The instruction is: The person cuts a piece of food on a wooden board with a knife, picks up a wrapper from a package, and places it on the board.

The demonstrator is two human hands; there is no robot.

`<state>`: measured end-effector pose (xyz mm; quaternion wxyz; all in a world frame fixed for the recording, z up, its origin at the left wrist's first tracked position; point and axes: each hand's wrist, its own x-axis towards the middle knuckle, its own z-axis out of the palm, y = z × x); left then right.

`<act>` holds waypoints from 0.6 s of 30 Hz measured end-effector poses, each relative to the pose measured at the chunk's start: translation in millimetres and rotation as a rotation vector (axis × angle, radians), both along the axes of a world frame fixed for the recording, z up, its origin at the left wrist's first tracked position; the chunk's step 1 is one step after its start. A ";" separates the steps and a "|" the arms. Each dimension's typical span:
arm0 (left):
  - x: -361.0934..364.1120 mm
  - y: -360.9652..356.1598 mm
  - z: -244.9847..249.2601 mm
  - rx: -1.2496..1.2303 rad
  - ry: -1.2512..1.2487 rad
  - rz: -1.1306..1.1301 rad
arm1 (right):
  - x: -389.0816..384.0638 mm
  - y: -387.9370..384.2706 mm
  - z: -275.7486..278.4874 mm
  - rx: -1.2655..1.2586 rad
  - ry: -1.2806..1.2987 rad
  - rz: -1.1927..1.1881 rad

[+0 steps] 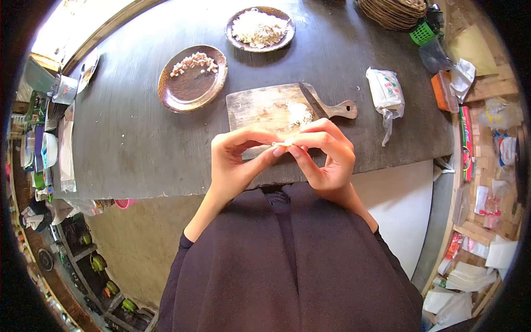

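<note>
My left hand [238, 157] and my right hand [329, 157] meet fingertip to fingertip above the near edge of a wooden cutting board [251, 108]. Both are closed in a pinch on a small whitish piece [283, 143], too small and too covered by my fingers to name. Behind my right hand, pale shredded bits [299, 114] lie in a small heap on the board. A knife [313, 99] rests across the board beside its handle, blade angled toward my right hand.
A brown plate [188, 91] with small pinkish chopped pieces stands at the far left, a second plate [230, 37] heaped with pale shreds behind. To the right lies a white plastic packet [385, 91]. The dark table [133, 155] ends just before my body.
</note>
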<state>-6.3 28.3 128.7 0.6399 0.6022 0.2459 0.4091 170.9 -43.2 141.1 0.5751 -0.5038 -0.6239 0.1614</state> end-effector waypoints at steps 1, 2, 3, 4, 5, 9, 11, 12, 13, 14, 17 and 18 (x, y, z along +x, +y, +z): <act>-3.1 0.4 -0.8 0.008 0.010 0.008 | -3.4 1.2 -0.3 0.009 0.002 -0.007; -6.2 1.0 -1.1 0.016 0.019 0.017 | -6.7 2.3 -0.9 0.011 0.004 -0.004; -9.0 2.2 -0.7 0.018 0.021 0.019 | -10.0 3.2 -1.9 0.031 0.019 -0.001; -12.0 3.7 -0.1 0.071 0.047 0.027 | -13.7 3.9 -3.2 0.051 0.035 0.002; -15.6 4.9 0.5 0.125 0.074 0.034 | -17.5 5.2 -5.0 0.052 0.038 0.005; -30.6 11.8 -0.5 0.182 0.153 0.035 | -29.6 9.0 -9.9 0.051 0.119 -0.004; -36.6 16.0 6.3 0.315 0.264 -0.008 | -33.8 9.9 -9.8 0.018 0.142 0.010; -38.4 17.1 6.0 0.316 0.265 -0.008 | -35.4 10.2 -9.5 0.028 0.111 -0.007; -39.7 18.0 4.4 0.315 0.249 -0.008 | -36.8 10.6 -9.6 0.037 0.080 -0.023; -40.3 18.5 3.1 0.313 0.232 -0.008 | -38.0 10.5 -10.4 0.037 0.080 -0.023; -37.7 18.1 0.9 0.321 0.272 -0.029 | -38.1 9.4 -12.4 0.024 0.107 -0.027; -35.9 16.8 0.6 0.321 0.271 -0.029 | -37.4 9.0 -12.2 0.023 0.117 -0.028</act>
